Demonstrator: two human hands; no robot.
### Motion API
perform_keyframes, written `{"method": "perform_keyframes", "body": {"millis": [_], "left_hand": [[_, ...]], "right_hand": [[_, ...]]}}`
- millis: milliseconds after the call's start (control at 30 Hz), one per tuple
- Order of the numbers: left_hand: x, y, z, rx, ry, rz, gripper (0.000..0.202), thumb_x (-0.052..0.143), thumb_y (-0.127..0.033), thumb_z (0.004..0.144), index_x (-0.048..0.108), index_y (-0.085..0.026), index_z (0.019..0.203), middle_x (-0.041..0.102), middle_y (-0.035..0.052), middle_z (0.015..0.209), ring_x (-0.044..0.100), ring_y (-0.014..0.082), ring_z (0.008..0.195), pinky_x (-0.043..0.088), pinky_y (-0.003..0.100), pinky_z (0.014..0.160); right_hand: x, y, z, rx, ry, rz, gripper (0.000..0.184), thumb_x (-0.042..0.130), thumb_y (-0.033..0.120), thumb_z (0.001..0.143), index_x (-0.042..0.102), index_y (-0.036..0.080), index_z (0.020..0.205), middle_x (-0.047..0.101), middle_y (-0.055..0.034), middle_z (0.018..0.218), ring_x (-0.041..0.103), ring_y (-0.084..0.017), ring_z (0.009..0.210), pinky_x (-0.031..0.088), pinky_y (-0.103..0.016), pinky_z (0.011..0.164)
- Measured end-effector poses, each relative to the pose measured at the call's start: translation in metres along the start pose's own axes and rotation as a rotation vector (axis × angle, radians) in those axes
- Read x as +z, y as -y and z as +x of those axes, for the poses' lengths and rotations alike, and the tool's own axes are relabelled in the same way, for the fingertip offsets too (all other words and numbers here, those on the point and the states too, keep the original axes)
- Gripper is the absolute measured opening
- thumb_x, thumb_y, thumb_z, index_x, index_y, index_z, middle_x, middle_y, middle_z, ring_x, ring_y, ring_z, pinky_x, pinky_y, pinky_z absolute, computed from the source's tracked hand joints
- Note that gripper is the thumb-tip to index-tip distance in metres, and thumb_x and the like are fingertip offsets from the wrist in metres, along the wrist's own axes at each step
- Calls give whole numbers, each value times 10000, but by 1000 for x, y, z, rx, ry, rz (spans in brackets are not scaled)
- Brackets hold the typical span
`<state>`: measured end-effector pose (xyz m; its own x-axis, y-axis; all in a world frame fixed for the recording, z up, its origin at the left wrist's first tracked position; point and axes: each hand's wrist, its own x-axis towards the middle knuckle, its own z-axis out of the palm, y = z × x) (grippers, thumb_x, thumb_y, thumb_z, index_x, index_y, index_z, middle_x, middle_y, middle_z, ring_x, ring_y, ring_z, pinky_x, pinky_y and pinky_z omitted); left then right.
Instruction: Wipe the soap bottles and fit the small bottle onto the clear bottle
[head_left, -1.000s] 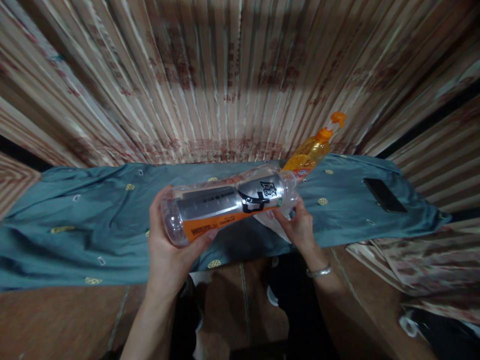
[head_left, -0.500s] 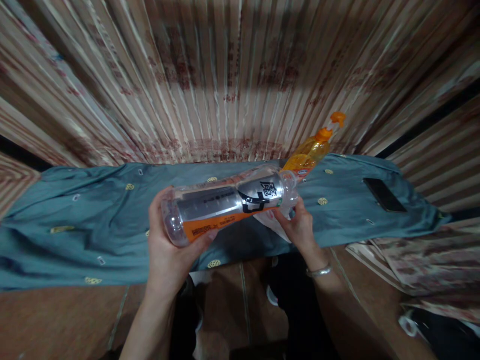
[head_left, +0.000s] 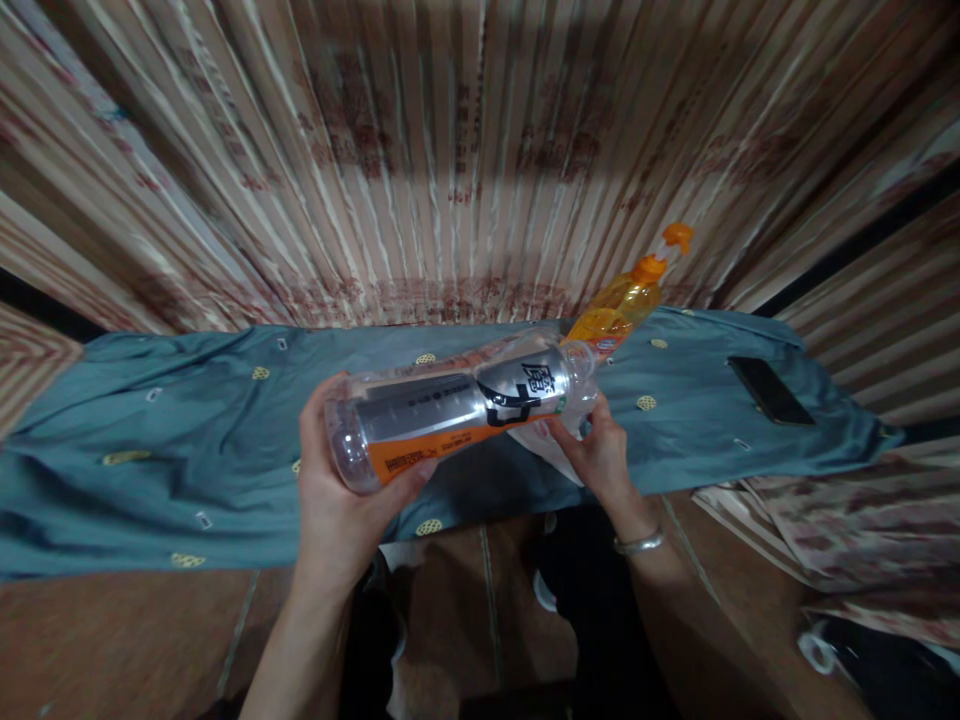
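My left hand (head_left: 337, 500) is wrapped round the base end of a clear plastic bottle (head_left: 450, 405) with a silver, black and orange label, held nearly level above a teal cloth (head_left: 187, 440). My right hand (head_left: 596, 455), with a silver bangle on its wrist, has its fingers closed at the bottle's neck end, where a bit of white material shows under them. Just behind the neck stands an orange bottle (head_left: 619, 305) with an orange cap, leaning right.
The teal cloth covers a long low surface in front of a striped, patterned curtain (head_left: 480, 150). A black phone (head_left: 769, 390) lies on the cloth at the right. Brown tiled floor and my dark-clothed legs show below.
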<state>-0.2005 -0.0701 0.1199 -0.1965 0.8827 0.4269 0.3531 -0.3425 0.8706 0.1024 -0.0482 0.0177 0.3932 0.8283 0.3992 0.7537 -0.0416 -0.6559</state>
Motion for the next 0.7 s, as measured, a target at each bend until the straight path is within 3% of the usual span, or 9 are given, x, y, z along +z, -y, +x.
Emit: {"method": "perform_keyframes", "body": {"millis": [133,367,700], "left_hand": [[0,1,0,9,-6,-7,943,977,-418,569,564,-289,1406,632,97,1387,683,328,1218,616,478,1016],[-2,-1,1,26,16,13,934,975,-405,580,559,-275,1406,664,89,1330,718,294,1135,654,427,927],[-1,-1,0,-1,-3,-1,947,975,-409,578,558,-280,1418,635,97,1402,683,310,1227,614,455,1022]], "right_hand": [[0,0,0,-2,2,0,720,671,644,827,584,191,1379,825,-137,1062,796,-344,915,627,-446,775],[0,-1,0,8,16,-14,709,680,626,819,598,178,1363,824,-148,1064,796,-348,917,628,-459,793],[0,0,0,-10,1,-7,675,679,602,823,613,191,1354,831,-140,1083,801,-343,929,634,-449,794]]}}
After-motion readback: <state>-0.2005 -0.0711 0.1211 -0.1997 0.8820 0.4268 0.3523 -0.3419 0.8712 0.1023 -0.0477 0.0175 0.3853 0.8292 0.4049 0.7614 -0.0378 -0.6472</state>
